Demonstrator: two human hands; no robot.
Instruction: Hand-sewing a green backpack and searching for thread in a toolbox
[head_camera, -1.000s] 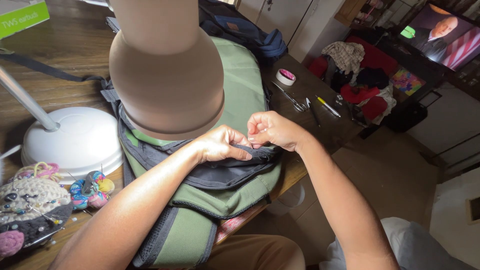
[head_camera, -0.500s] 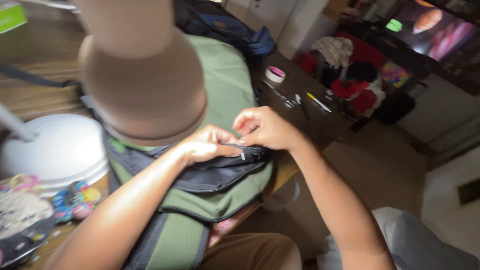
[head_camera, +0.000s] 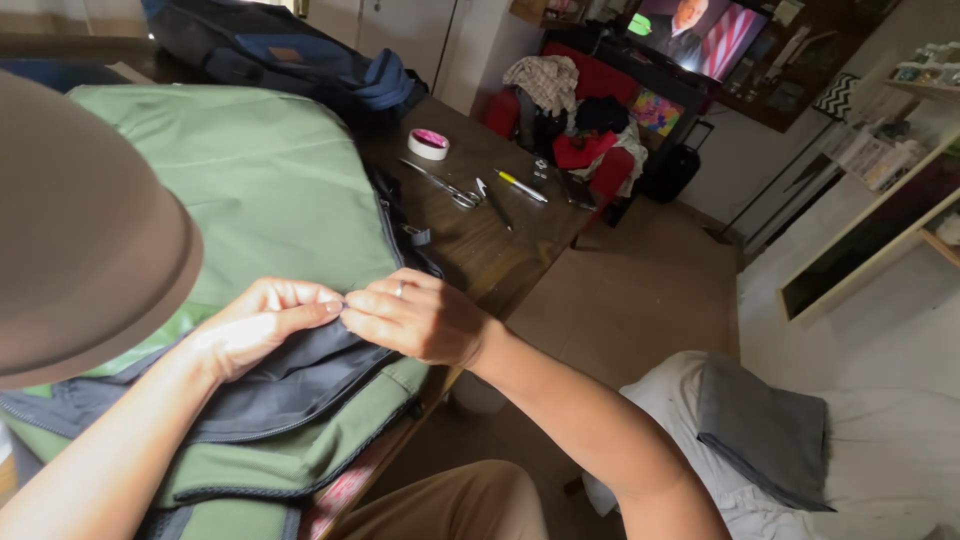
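Observation:
A green backpack (head_camera: 250, 170) with dark grey trim lies flat on a brown wooden table (head_camera: 500, 250). My left hand (head_camera: 262, 318) and my right hand (head_camera: 418, 318) meet fingertip to fingertip over its dark grey zipper flap (head_camera: 290, 385). Both pinch the edge of that flap where it joins the green fabric. A ring shows on my right hand. What lies between the fingertips is too small to make out.
A brown lamp shade (head_camera: 80, 230) fills the left foreground. A dark blue bag (head_camera: 280, 55) lies behind the backpack. A tape roll (head_camera: 428, 143), scissors (head_camera: 445, 187) and pens (head_camera: 520, 185) rest on the table. A television (head_camera: 700, 35), clothes on a red chair (head_camera: 590, 110) and a bed (head_camera: 800, 440) stand further right.
The view has swung right and down, so the lamp base and crochet pieces have left the frame. Both hands stay pinched together on the backpack's flap.

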